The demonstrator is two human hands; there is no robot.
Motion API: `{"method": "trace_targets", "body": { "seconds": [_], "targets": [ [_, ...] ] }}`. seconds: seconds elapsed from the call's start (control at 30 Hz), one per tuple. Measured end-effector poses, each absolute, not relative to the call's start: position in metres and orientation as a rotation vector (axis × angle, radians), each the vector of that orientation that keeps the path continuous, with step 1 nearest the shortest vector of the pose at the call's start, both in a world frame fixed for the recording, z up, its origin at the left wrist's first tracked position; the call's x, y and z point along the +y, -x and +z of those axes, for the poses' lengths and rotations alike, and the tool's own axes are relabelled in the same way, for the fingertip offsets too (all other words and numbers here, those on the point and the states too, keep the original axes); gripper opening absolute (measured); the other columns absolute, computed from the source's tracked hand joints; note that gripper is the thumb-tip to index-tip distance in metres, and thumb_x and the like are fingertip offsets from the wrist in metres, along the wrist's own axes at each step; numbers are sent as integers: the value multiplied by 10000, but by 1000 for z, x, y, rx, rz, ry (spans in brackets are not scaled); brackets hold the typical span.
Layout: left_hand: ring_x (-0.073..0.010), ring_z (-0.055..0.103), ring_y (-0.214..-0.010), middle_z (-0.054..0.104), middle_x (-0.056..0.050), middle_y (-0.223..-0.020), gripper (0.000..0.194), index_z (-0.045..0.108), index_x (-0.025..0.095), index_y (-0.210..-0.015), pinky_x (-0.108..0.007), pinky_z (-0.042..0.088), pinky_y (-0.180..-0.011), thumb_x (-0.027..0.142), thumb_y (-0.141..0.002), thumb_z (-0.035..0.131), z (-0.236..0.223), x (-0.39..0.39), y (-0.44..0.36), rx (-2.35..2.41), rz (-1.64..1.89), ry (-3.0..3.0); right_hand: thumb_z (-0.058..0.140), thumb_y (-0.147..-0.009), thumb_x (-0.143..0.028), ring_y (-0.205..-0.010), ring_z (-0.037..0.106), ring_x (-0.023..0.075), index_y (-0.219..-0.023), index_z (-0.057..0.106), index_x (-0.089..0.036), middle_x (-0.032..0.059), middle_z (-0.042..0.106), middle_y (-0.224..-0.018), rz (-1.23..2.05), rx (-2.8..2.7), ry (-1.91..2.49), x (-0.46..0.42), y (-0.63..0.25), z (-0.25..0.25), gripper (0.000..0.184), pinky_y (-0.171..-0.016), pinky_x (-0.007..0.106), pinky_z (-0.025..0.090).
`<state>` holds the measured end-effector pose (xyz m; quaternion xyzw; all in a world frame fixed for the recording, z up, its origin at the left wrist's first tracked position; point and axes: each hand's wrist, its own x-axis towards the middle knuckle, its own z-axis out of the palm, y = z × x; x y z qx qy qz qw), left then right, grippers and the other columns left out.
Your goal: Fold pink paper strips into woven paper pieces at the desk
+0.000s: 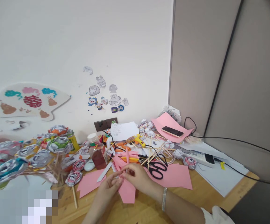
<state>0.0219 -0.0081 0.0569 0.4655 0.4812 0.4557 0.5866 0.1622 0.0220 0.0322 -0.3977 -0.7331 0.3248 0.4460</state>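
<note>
Wooden desk (149, 215) cluttered: left-side paper flowers (60, 144) look done, left hand (110, 186) and right hand (137, 177) pinch pink paper (127, 193), apparently mid-fold, flat pink sheet (180, 175) at right looks unworked.

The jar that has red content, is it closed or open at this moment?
Closed: a white lid sits on top of the jar. How tightly it is screwed, I cannot tell.
</note>
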Motion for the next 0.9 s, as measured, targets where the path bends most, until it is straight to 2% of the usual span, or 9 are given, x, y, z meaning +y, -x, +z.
{"method": "trace_targets", "body": {
  "seconds": [0.13, 0.23, 0.37, 0.47, 0.53, 0.73, 0.9],
  "targets": [
    [-106, 491, -447, 546, 79, -408, 549, 544, 132, -980, -192, 322, -472, 361, -516, 730, 50, -7, -24, 1136, 1105, -1185, 569, -711, -240, -693, 485, 113, -764, 626, -191, 5, 572, -787, 771, -1866, 917, 22, -164, 34, 92, -595, 198, 349],
    [-100, 479, -452, 557, 73, -421, 531, 537, 145, -970, -184, 309, -471, 345, -519, 734, 49, -8, -27, 1113, 1116, -1179, 561, -713, -224, -664, 477, 106, -697, 617, -177, 0, 554, -740, 802, -1884, 911, 23, -163, 33, 75, -575, 192, 340],
    [-115, 500, -466, 591, 39, -435, 421, 622, 140, -820, -191, 334, -476, 366, -485, 740, 57, -12, -31, 1159, 1090, -1179, 516, -733, -206, -615, 458, 96, -646, 582, -160, -15, 523, -647, 842, -1830, 926, 24, -162, 31, 118, -550, 189, 328],
    [-154, 553, -562, 644, -5, -520, 257, 667, 137, -649, -206, 380, -528, 351, -518, 721, 60, -14, -31, 1191, 1037, -1229, 491, -737, -192, -610, 459, 97, -660, 567, -151, -16, 523, -636, 927, -1751, 926, 24, -161, 31, 115, -556, 188, 341],
    [-156, 553, -579, 648, -2, -536, 214, 673, 143, -629, -202, 384, -537, 333, -539, 711, 60, -14, -30, 1185, 1035, -1240, 483, -736, -193, -605, 459, 96, -659, 558, -146, -16, 519, -631, 978, -1713, 929, 24, -160, 31, 118, -554, 187, 346],
    [-108, 477, -490, 589, 32, -484, 214, 657, 139, -652, -181, 325, -472, 336, -574, 690, 55, -12, -25, 1162, 992, -1226, 480, -728, -189, -577, 438, 85, -657, 540, -144, -25, 492, -609, 1062, -1662, 940, 24, -160, 33, 104, -520, 174, 337],
    [-80, 397, -437, 523, 47, -457, 293, 616, 131, -586, -181, 268, -441, 420, -578, 662, 57, -11, -21, 1157, 945, -1234, 501, -718, -191, -569, 443, 86, -672, 556, -141, -30, 499, -602, 1118, -1666, 910, 27, -161, 30, 88, -518, 177, 341]
  ]
}}
